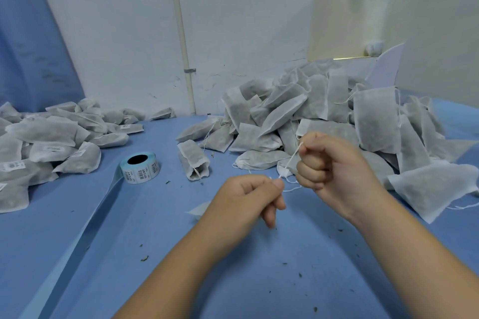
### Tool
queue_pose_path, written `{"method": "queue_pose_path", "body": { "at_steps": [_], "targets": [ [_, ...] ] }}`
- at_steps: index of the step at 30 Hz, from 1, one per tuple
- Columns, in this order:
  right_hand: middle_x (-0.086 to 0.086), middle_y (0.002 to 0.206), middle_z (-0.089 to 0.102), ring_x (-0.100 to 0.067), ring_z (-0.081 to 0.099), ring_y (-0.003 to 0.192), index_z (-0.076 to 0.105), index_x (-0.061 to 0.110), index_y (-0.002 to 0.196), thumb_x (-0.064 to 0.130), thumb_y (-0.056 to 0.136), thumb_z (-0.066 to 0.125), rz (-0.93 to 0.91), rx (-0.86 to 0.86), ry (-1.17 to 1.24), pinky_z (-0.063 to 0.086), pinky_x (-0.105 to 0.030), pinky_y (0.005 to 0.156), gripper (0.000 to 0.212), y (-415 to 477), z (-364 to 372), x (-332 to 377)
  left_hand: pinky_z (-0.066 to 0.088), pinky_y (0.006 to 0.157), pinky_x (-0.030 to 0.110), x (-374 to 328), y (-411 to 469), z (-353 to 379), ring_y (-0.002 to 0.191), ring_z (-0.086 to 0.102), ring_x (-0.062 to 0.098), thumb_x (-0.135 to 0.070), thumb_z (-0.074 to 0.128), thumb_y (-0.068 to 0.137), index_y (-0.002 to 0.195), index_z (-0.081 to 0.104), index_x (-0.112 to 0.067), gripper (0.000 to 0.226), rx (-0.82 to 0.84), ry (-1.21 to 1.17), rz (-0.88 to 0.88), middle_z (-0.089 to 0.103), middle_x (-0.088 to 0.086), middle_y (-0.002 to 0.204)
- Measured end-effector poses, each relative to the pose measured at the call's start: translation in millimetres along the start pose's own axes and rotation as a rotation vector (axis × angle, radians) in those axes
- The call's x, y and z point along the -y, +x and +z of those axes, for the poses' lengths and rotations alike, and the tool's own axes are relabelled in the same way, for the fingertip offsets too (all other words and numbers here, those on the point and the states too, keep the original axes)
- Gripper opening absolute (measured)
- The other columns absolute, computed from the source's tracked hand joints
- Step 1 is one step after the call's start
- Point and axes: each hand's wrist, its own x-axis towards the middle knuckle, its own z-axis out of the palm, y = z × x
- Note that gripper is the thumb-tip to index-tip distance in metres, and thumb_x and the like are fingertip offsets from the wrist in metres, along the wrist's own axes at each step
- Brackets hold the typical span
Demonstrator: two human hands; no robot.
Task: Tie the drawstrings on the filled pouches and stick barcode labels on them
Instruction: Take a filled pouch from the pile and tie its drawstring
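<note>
Near the middle of the view, over the blue-covered table [233,280], both hands work one white drawstring [291,160]. The left hand [248,197], at 6 o'clock from the centre, pinches the lower end of the string between thumb and forefinger, the other fingers curled under. The right hand [334,171], at 4 o'clock, is closed in a fist round the upper end, and the string runs taut on a slant between the two. Just where the string meets the left thumb, a small bunched bit of white fabric [284,169] shows; whether it is the mouth of the pouch being tied cannot be told, as the hands hide what lies beneath. At 1 to 3 o'clock, against the white wall [116,33], rises a heap of filled pouches [324,111] with loose strings and no labels showing. At 9 o'clock lies a second heap, the labelled pouches [51,142], several with barcode stickers facing up. Between the heaps, at 8 o'clock, the label roll [140,167] stands on its flat side, its pale blue backing strip [77,235] trailing toward 7 o'clock. Just right of the roll, a single open pouch [193,163] lies with its mouth toward the person. Dark crumbs [144,258] are scattered over the cloth.
</note>
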Motion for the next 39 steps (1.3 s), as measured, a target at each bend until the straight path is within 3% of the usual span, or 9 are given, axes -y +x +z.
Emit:
{"method": "queue_pose_path", "body": {
  "at_steps": [9,15,18,20,24,26,32,36,39],
  "targets": [
    [0.006,0.044,0.025,-0.01,0.017,0.039,0.053,0.011,0.063,-0.001,0.091,0.045,-0.005,-0.125,-0.248,0.015,-0.02,0.043,0.031,3,2,-15,0.049,0.074,0.019,-6,-2,-15,0.078,0.07,0.022,-0.026,0.051,0.085,0.063,0.074,-0.02,0.033,0.009,-0.191,0.116,0.061,0.0,0.057],
    [0.006,0.042,0.035,-0.01,0.028,0.039,0.062,0.023,0.06,0.012,0.089,0.055,0.028,-0.129,-0.586,0.026,-0.019,0.041,0.031,-3,15,-24,0.049,0.094,0.025,-5,-1,-22,0.094,0.07,0.019,-0.041,0.06,0.083,0.094,0.079,-0.032,0.025,-0.079,-0.195,0.183,0.071,-0.004,0.074],
    [0.016,0.041,0.041,-0.003,0.032,0.039,0.064,0.018,0.069,0.015,0.09,0.057,-0.003,-0.099,-0.674,0.027,-0.013,0.041,0.022,-6,20,-26,0.042,0.107,0.036,-6,-1,-22,0.1,0.066,0.017,-0.037,0.061,0.084,0.094,0.079,-0.038,0.021,-0.143,-0.172,0.206,0.071,-0.007,0.074],
    [0.019,0.043,0.044,-0.001,0.036,0.04,0.065,0.015,0.07,0.013,0.089,0.059,-0.047,-0.088,-0.716,0.028,-0.011,0.042,0.02,-7,22,-27,0.044,0.101,0.033,-5,-1,-21,0.085,0.065,0.012,-0.03,0.057,0.086,0.096,0.077,-0.044,0.026,-0.208,-0.133,0.21,0.066,-0.009,0.065],
    [0.02,0.044,0.045,-0.001,0.038,0.041,0.065,0.013,0.069,0.01,0.088,0.061,-0.164,-0.033,-0.787,0.028,-0.01,0.045,0.02,-11,26,-26,0.045,0.063,0.01,0,2,-21,0.059,0.056,0.004,-0.017,0.059,0.095,0.096,0.072,-0.046,0.032,-0.358,-0.008,0.216,0.055,-0.009,0.058],
    [0.016,0.044,0.04,-0.004,0.034,0.043,0.066,0.016,0.067,0.01,0.087,0.064,-0.211,0.002,-0.795,0.028,-0.012,0.047,0.021,-13,27,-24,0.042,0.054,0.012,2,2,-20,0.055,0.048,0.006,-0.014,0.058,0.095,0.094,0.07,-0.046,0.034,-0.387,0.051,0.196,0.05,-0.009,0.058],
    [0.008,0.048,0.028,-0.007,0.028,0.048,0.066,0.02,0.069,0.009,0.082,0.07,-0.354,0.061,-0.85,0.027,-0.014,0.049,0.018,-17,25,-20,0.036,0.048,0.014,5,0,-17,0.047,0.039,0.005,-0.014,0.061,0.091,0.092,0.067,-0.037,0.025,-0.356,0.247,0.171,0.041,-0.012,0.051],
    [0.008,0.049,0.028,-0.009,0.028,0.049,0.068,0.023,0.07,0.012,0.08,0.071,-0.376,0.054,-0.822,0.026,-0.018,0.049,0.015,-18,24,-16,0.034,0.048,0.018,3,-2,-12,0.05,0.038,0.007,-0.026,0.061,0.089,0.087,0.067,-0.024,0.007,-0.31,0.385,0.225,0.047,0.009,0.06],
    [0.004,0.05,0.03,-0.009,0.029,0.05,0.069,0.02,0.068,0.003,0.081,0.071,-0.375,0.033,-0.792,0.028,-0.018,0.05,0.022,-17,23,-14,0.03,0.049,0.021,3,-2,-8,0.051,0.034,0.008,-0.036,0.053,0.083,0.074,0.061,-0.013,0.027,-0.287,0.445,0.266,0.04,0.007,0.056]
  ]
}}
